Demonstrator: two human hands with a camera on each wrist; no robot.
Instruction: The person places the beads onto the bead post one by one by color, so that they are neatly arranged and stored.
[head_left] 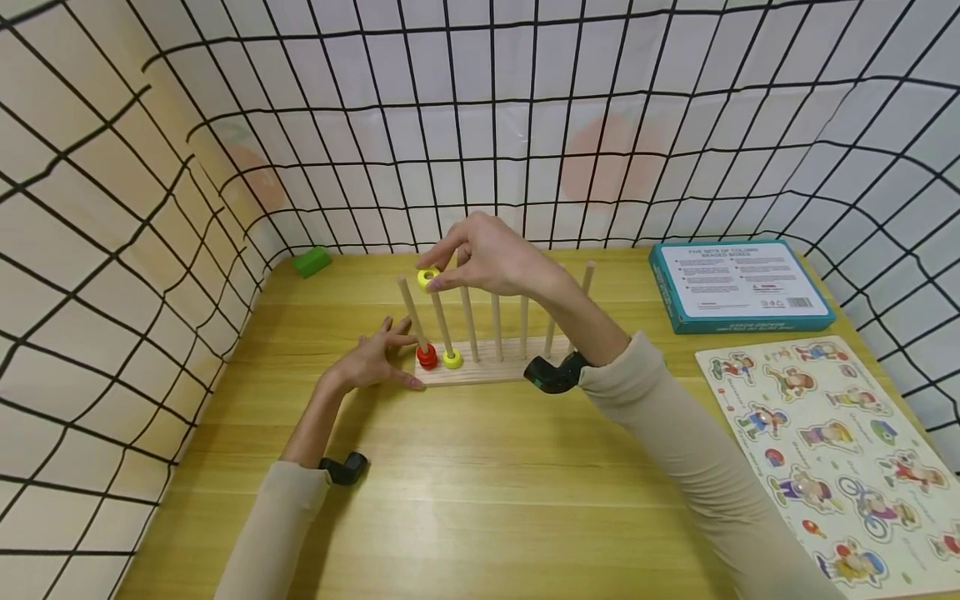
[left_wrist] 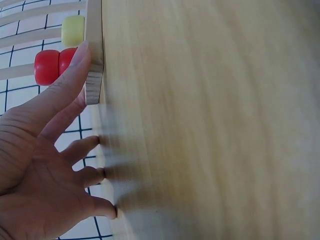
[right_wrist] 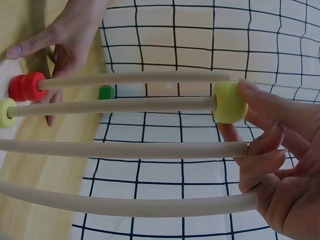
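Observation:
A wooden peg stand (head_left: 491, 367) with several upright rods stands on the table. Two red beads (head_left: 427, 357) are stacked at the foot of its leftmost rod, and one yellow bead (head_left: 452, 359) sits at the foot of the second. At that second rod's top, my right hand (head_left: 487, 254) pinches another yellow bead (right_wrist: 230, 102) between thumb and finger; the rod's tip meets the bead's underside. My left hand (head_left: 372, 358) holds the stand's left end between thumb and index finger, with its other fingers (left_wrist: 82, 150) spread and their tips on the table.
A green block (head_left: 312, 262) lies at the back left of the table. Towards the right are a blue-edged box (head_left: 742, 287) with printed text and a picture puzzle board (head_left: 825, 442). Black netting (head_left: 491, 108) encloses the back and sides.

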